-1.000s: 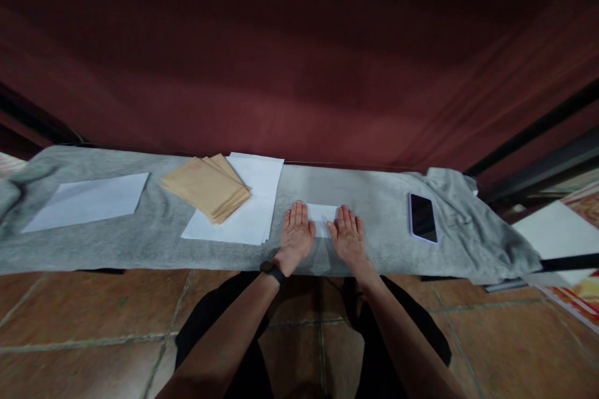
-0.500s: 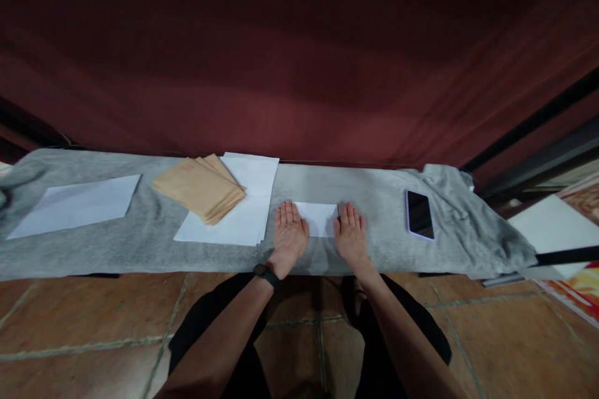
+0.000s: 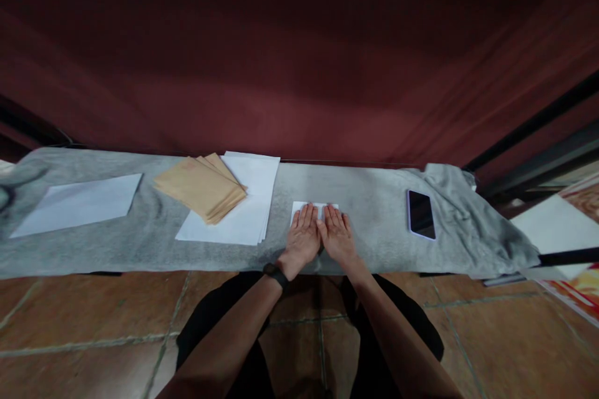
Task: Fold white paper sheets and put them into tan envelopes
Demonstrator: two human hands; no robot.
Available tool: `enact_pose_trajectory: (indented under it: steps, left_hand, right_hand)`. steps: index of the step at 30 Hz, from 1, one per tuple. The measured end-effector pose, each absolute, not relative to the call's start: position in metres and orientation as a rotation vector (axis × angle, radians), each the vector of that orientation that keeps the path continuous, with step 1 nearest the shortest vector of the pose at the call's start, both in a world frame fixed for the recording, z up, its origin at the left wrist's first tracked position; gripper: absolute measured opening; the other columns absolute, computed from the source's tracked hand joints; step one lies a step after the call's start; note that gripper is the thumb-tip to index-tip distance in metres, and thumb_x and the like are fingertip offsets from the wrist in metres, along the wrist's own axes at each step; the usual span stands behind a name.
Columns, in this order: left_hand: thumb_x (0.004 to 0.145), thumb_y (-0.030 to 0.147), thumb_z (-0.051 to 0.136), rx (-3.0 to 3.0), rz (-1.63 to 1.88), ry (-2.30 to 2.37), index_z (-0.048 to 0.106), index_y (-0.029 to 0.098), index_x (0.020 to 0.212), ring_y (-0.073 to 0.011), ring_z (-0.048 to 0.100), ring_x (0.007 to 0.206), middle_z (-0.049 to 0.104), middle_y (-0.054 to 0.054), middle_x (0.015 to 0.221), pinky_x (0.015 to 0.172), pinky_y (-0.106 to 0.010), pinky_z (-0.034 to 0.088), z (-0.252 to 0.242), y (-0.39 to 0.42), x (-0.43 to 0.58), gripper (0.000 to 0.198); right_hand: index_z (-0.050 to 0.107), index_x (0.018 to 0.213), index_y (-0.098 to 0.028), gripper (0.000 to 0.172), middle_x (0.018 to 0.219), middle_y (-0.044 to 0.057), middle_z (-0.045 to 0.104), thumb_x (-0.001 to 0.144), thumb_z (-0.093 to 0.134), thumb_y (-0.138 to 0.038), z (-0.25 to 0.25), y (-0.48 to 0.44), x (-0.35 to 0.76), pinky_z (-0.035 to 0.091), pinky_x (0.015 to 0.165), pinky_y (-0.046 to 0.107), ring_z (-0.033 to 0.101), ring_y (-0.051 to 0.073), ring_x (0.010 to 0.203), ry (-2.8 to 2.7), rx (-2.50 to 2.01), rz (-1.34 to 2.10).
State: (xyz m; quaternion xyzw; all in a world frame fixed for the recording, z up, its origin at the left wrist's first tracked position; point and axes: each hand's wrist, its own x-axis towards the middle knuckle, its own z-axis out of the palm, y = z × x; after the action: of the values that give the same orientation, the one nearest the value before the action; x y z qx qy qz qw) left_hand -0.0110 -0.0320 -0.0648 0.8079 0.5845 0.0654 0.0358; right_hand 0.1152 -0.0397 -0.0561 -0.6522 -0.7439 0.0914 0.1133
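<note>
A small piece of white paper, apparently folded (image 3: 296, 207), lies on the grey cloth before me, mostly hidden beneath my hands. Flat on its left part rests my left hand (image 3: 303, 235), fingers stretched away from me, a dark band on the wrist. My right hand (image 3: 337, 234) lies flat on the paper's right part, close beside the left, with the thumbs almost touching. Both hands are open and grip nothing.
A fanned stack of brown envelopes (image 3: 201, 188) lies on white sheets (image 3: 257, 199) to the left. Farther left is another white sheet (image 3: 79, 204). A phone (image 3: 421, 214) lies at right on the grey cloth (image 3: 374, 199). Behind rises a dark red surface (image 3: 299, 75).
Both hands have slid inward from the paper's left and right ends and now lie side by side over its middle. The envelopes, sheets and phone stay in place.
</note>
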Motion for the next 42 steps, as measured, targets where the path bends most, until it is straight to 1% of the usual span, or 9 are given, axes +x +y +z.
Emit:
enact_pose_trajectory:
  steps: [14,17,21,25,29,32,36,39,42]
  left_hand:
    - [0.103,0.040,0.033,2.340,0.265,1.974,0.028,0.001,0.158,-0.0279,0.019,0.157,0.024,-0.020,0.167,0.128,-0.046,0.020,-0.060,-0.032,-0.024,0.067]
    - [0.103,0.043,0.033,2.327,0.278,1.991,0.028,0.001,0.158,-0.0290,0.019,0.157,0.025,-0.021,0.167,0.127,-0.047,0.020,-0.059,-0.034,-0.023,0.069]
    - [0.103,0.043,0.032,2.326,0.295,1.999,0.027,0.000,0.158,-0.0304,0.020,0.156,0.025,-0.022,0.166,0.128,-0.049,0.016,-0.057,-0.037,-0.021,0.070]
    - [0.103,0.041,0.032,2.357,0.298,1.974,0.025,0.001,0.159,-0.0320,0.022,0.156,0.029,-0.023,0.164,0.128,-0.055,0.012,-0.056,-0.037,-0.019,0.070]
    - [0.103,0.036,0.032,2.414,0.267,1.890,0.028,0.003,0.158,-0.0311,0.025,0.155,0.031,-0.021,0.164,0.127,-0.054,0.014,-0.051,-0.036,-0.019,0.064]
    - [0.104,0.042,0.035,2.422,0.264,1.837,0.033,0.006,0.157,-0.0319,0.025,0.155,0.032,-0.019,0.165,0.127,-0.053,0.015,-0.048,-0.039,-0.017,0.064]
    - [0.098,0.057,0.046,2.457,0.306,1.700,0.029,0.007,0.158,-0.0337,0.021,0.156,0.028,-0.019,0.166,0.126,-0.055,0.016,-0.042,-0.048,-0.009,0.080]
    - [0.097,0.045,0.050,2.380,0.380,1.687,0.027,0.009,0.160,-0.0316,0.030,0.153,0.029,-0.018,0.166,0.125,-0.052,0.023,-0.032,-0.050,-0.003,0.076]
    - [0.101,0.028,0.041,2.173,0.589,1.698,0.039,0.014,0.155,-0.0266,0.045,0.145,0.045,-0.013,0.159,0.121,-0.044,0.035,-0.018,-0.043,-0.004,0.056]
  right_hand:
    - [0.037,0.156,-0.003,0.061,0.162,0.020,0.038,0.106,0.032,-0.039,-0.067,-0.044,0.138,0.022,0.122,0.050,0.034,0.032,0.150,-2.088,-1.919,0.062]
    - [0.047,0.150,-0.007,0.055,0.155,0.019,0.048,0.103,0.038,-0.034,-0.061,-0.043,0.142,0.032,0.115,0.048,0.045,0.033,0.140,-1.993,-1.966,0.068]
    - [0.065,0.132,-0.013,0.043,0.130,0.020,0.066,0.098,0.048,-0.033,-0.051,-0.039,0.146,0.043,0.099,0.047,0.058,0.035,0.118,-1.838,-2.076,0.095]
    - [0.071,0.116,-0.012,0.037,0.108,0.018,0.073,0.097,0.047,-0.033,-0.047,-0.034,0.149,0.047,0.088,0.041,0.067,0.030,0.098,-1.803,-2.049,0.259]
    - [0.071,0.105,-0.014,0.036,0.097,0.015,0.076,0.095,0.048,-0.039,-0.048,-0.029,0.154,0.050,0.079,0.037,0.070,0.027,0.088,-1.688,-1.993,0.469]
    - [0.070,0.094,-0.017,0.033,0.090,0.012,0.075,0.088,0.054,-0.045,-0.049,-0.023,0.158,0.051,0.075,0.036,0.069,0.026,0.084,-1.553,-1.881,0.604]
    - [0.063,0.081,-0.022,0.034,0.068,0.001,0.066,0.076,0.064,-0.056,-0.043,-0.018,0.155,0.049,0.060,0.031,0.059,0.019,0.061,-1.288,-1.593,0.943]
    - [0.060,0.077,-0.023,0.038,0.064,-0.004,0.061,0.070,0.071,-0.059,-0.032,-0.019,0.148,0.048,0.058,0.029,0.054,0.015,0.058,-1.181,-1.401,1.095]
    - [0.064,0.083,-0.022,0.040,0.078,0.000,0.069,0.075,0.070,-0.061,-0.021,-0.021,0.145,0.053,0.067,0.030,0.063,0.017,0.071,-1.125,-1.280,1.166]
